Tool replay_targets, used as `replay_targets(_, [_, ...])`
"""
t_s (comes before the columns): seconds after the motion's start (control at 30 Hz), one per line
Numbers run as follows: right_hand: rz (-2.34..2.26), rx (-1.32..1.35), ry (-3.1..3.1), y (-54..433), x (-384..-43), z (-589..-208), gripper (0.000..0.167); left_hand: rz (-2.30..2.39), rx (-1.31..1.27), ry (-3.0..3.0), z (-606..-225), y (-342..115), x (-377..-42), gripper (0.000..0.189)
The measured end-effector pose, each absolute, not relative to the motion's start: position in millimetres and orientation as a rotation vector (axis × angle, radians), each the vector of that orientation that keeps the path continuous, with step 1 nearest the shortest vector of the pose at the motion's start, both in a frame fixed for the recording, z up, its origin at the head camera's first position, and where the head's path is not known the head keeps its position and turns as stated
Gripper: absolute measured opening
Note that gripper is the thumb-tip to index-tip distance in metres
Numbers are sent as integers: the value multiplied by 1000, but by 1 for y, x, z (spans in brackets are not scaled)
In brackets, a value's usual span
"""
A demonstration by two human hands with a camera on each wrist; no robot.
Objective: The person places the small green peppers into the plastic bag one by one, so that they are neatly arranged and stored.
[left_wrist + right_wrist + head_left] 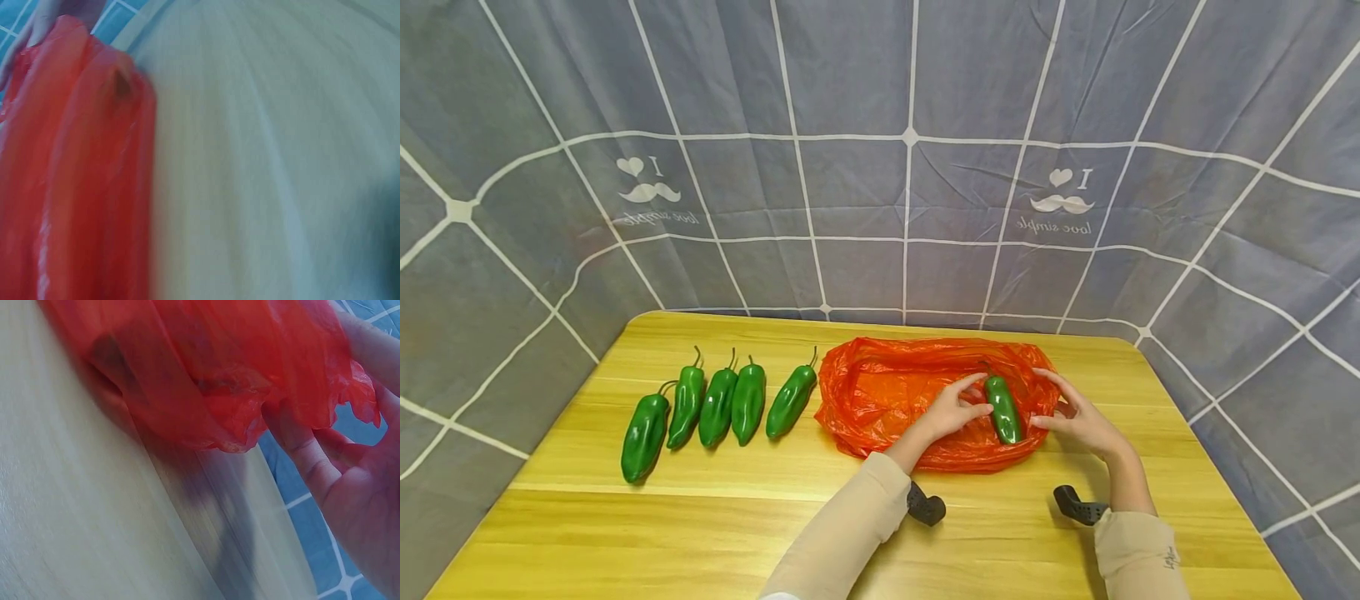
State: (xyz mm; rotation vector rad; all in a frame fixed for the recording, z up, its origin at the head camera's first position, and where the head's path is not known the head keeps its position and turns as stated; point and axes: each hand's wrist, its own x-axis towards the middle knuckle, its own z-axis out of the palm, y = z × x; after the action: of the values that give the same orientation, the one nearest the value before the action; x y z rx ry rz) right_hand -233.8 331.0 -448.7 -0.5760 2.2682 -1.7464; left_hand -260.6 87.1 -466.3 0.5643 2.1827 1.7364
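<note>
A red plastic bag [880, 400] lies spread with its mouth facing up on the wooden table. Inside its right part is a green pepper [1006, 417], stem pointing away from me. Beside the pepper's left side is my left hand [951, 410], thumb and fingers spread apart, the thumb tip at the pepper's edge. My right hand [1086, 423] holds the bag's right rim between thumb and fingers. In the right wrist view, that rim [300, 375] hangs among the fingers. The left wrist view shows the bag's outer side [81, 187], but no left fingers.
Several green peppers [717, 406] lie in a loose row left of the bag on the wooden table [700, 533]. A grey, white-lined cloth [865, 192] hangs behind and at the sides. Black wrist mounts [927, 507] show near both sleeves.
</note>
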Motion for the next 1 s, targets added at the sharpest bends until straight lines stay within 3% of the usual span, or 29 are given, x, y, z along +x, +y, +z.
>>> replay_targets(0.27, [-1753,-569,2275,332,-233,-450,74,1598,776,2209,-448,61,-256,55])
replay_targets(1.0, [-1763,-588,2263,330,-233,-451,75,1528,910,2326,-422,-32,-226,58])
